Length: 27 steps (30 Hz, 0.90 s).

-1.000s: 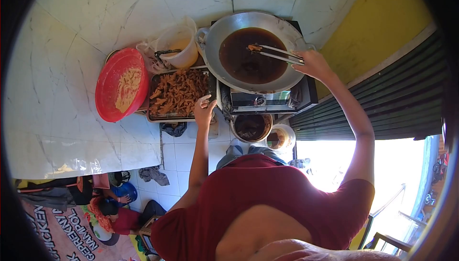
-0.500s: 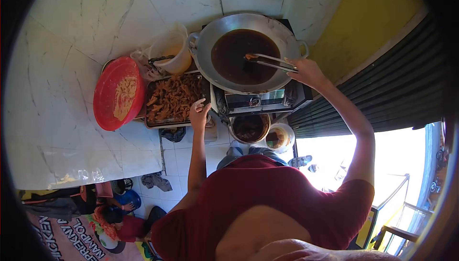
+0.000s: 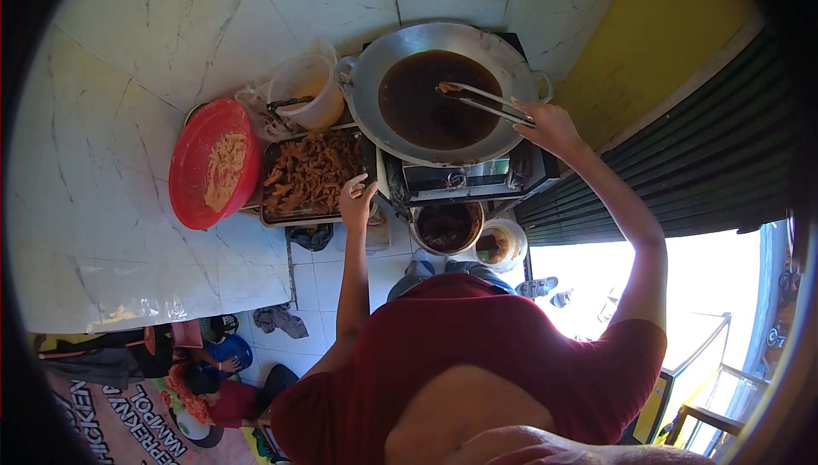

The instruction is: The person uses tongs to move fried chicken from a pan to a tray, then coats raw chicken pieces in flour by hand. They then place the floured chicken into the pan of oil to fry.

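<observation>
My right hand [image 3: 550, 129] grips metal tongs [image 3: 490, 100] over the wide wok [image 3: 366, 116]. The tongs' tips are over the dark oil [image 3: 417, 120], with a small brown fried piece [image 3: 446, 88] at one tip. My left hand [image 3: 356, 199] holds nothing, its fingers loosely bent and apart, right by the near right corner of a metal tray [image 3: 298, 221]. Brown fried pieces [image 3: 308, 171] are heaped in that tray. Left of it leans a red basin [image 3: 183, 184] with pale flour [image 3: 225, 171] inside.
A clear plastic tub [image 3: 322, 107] stands behind the tray. The wok rests on a stove [image 3: 426, 180]; below are a dark-filled pot [image 3: 446, 226] and a white bucket [image 3: 509, 243]. Another person [image 3: 230, 401] is at lower left. A corrugated shutter [image 3: 656, 167] rises at right.
The tongs' tips have shifted slightly toward the back of the wok, and their arms look wider apart. My left hand stays by the tray.
</observation>
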Tool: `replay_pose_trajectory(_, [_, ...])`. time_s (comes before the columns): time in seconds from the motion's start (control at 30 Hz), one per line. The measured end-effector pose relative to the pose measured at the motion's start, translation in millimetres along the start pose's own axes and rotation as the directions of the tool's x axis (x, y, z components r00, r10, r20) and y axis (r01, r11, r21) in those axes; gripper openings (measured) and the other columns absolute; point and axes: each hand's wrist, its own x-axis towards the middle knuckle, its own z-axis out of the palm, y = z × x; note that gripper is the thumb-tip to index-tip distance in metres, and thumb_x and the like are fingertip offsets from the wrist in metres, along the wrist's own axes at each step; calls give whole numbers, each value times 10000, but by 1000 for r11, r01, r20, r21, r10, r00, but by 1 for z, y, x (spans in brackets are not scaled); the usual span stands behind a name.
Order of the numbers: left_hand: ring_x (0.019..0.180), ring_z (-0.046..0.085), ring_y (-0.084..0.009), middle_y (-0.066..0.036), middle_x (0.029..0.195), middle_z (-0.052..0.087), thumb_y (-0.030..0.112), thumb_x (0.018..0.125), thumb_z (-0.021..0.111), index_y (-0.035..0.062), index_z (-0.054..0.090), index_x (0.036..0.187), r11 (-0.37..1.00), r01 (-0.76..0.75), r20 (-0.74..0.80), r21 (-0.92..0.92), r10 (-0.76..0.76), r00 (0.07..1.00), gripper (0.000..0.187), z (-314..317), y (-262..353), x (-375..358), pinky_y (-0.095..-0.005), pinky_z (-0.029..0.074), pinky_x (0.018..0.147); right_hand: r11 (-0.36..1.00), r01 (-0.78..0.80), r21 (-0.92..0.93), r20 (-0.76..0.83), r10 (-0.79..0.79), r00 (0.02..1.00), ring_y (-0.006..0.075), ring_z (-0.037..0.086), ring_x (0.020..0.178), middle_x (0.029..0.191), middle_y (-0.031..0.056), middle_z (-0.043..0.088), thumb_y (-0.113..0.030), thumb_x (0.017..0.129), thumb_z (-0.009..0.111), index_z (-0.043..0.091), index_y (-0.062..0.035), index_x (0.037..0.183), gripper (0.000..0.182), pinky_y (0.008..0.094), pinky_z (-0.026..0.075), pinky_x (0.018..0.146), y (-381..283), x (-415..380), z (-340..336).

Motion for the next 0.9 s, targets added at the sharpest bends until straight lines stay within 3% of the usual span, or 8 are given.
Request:
replay_pose_trajectory(0.1, [849, 554, -186, -91, 933, 590, 306, 707, 735, 61, 627, 1018, 1000, 2, 5, 5, -2, 1000, 410, -1, 0, 0, -300, 455, 754, 997, 73, -31, -25, -74, 997, 300, 604, 826, 919, 155, 622, -235, 733, 629, 575, -56, 1102, 414, 391, 483, 718, 1, -1, 6])
replay_pose_trajectory(0.3, [841, 556, -187, -91, 926, 591, 300, 706, 737, 60, 626, 1018, 1000, 22, 1, -13, -22, 1000, 409, -1, -1, 0, -303, 456, 751, 1000, -2, 4, -32, 2, 999, 306, 603, 817, 905, 149, 621, -214, 733, 631, 566, -60, 1127, 429, 388, 484, 718, -3, 7, -10])
replay_pose_trajectory(0.4, [837, 556, -187, -91, 922, 592, 293, 710, 736, 58, 624, 1021, 1000, 7, 5, 11, -7, 1000, 406, -1, 1, 0, -300, 457, 753, 993, 114, 2, -93, -114, 989, 304, 605, 813, 914, 145, 624, -218, 733, 634, 566, -64, 1130, 431, 387, 489, 717, 2, 4, 1])
replay_pose_trajectory(0.5, [834, 555, -181, -90, 916, 593, 286, 711, 735, 52, 625, 1017, 1000, 14, 4, -5, -14, 1000, 400, 0, -3, 0, -292, 457, 756, 1000, -8, 11, 3, 8, 1000, 295, 607, 835, 963, 141, 624, -224, 736, 634, 570, -67, 1123, 422, 381, 491, 730, -3, 4, -6])
replay_pose_trajectory(0.9, [839, 562, -180, -100, 942, 591, 241, 739, 705, 46, 621, 1025, 998, -15, -5, 53, 15, 1000, 357, -1, 9, -6, -299, 454, 755, 995, 104, 5, 21, -104, 994, 284, 605, 856, 979, 138, 623, -217, 730, 649, 574, -85, 1125, 423, 376, 487, 739, -7, 12, -11])
